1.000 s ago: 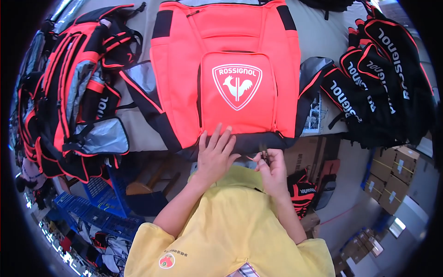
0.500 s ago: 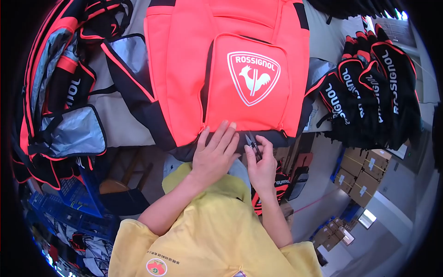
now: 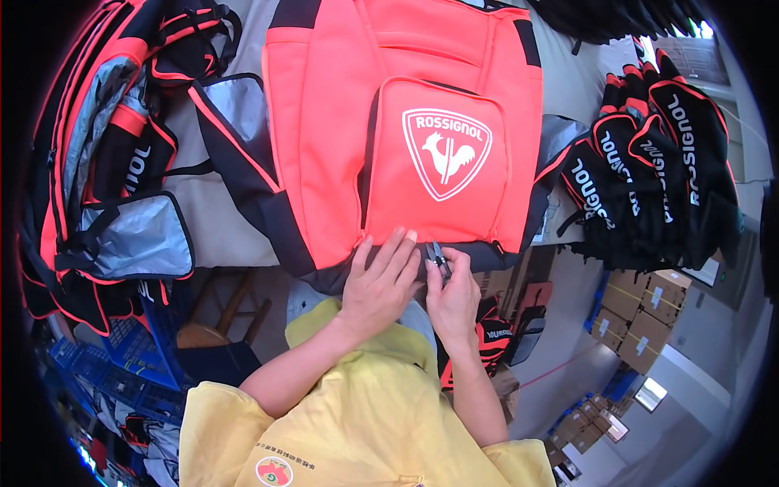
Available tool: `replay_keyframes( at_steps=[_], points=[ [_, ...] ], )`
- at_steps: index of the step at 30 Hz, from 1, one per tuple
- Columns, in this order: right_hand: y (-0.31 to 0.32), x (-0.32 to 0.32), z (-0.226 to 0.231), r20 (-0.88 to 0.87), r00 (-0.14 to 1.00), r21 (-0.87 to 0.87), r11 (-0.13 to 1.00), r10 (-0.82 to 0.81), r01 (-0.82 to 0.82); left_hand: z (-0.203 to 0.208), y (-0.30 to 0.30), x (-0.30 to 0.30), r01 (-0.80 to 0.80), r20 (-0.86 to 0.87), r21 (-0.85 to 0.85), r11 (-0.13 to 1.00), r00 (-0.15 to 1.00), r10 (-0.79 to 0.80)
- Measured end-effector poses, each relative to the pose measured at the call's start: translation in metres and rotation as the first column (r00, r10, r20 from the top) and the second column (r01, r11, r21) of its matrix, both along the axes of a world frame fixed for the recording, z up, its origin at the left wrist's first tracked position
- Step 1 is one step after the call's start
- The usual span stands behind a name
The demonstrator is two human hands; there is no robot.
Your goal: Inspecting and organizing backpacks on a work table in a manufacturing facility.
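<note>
A coral-red and black backpack (image 3: 324,162) lies on the table in front of me, its front pocket (image 3: 389,207) bearing a white shield print. My left hand (image 3: 381,278) rests flat on the bag's lower edge, fingers stretched out over the seam below the pocket. In my right hand (image 3: 453,296) is a small pair of thread snips (image 3: 438,258). Their pointed blades reach up to the pocket's bottom seam, just right of my left fingertips. Whether a thread lies between the blades is too small to tell.
More black and red bag pieces (image 3: 134,154) with silver linings lie on the left of the table (image 3: 227,256). Several black bag panels (image 3: 649,162) are stacked at the right. Below stand a wooden stool (image 3: 211,333), blue crates (image 3: 138,349) and cardboard boxes (image 3: 641,312).
The snips have moved slightly left and down, closer to my left hand, and their blades look less spread. The bag and table sit a little lower in the picture.
</note>
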State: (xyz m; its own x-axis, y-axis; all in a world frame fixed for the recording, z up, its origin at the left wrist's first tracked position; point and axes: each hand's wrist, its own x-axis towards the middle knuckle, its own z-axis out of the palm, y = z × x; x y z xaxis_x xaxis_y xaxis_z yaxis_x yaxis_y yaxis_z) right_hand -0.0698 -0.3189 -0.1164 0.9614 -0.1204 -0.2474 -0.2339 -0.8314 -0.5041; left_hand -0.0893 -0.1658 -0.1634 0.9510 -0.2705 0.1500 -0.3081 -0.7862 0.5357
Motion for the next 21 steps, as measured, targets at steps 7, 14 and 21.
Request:
replay_keyframes(
  at_steps=[7, 14, 21],
  points=[
    [0.0043, 0.0001, 0.0001, 0.016, 1.000, -0.001, 1.000, 0.001, -0.001, 0.0002, -0.0018, 0.0021, -0.023, 0.004, -0.018, 1.000, 1.000, 0.023],
    [0.0046, -0.0019, 0.0042, -0.002, 1.000, -0.015, 1.000, 0.008, -0.008, -0.0013, -0.0027, 0.0007, -0.022, 0.005, -0.021, 1.000, 1.000, 0.023],
    [0.0072, -0.0016, 0.0021, 0.010, 1.000, 0.012, 1.000, -0.016, 0.016, -0.0011, -0.0019, 0.0015, -0.022, -0.001, -0.021, 1.000, 1.000, 0.022]
  ],
)
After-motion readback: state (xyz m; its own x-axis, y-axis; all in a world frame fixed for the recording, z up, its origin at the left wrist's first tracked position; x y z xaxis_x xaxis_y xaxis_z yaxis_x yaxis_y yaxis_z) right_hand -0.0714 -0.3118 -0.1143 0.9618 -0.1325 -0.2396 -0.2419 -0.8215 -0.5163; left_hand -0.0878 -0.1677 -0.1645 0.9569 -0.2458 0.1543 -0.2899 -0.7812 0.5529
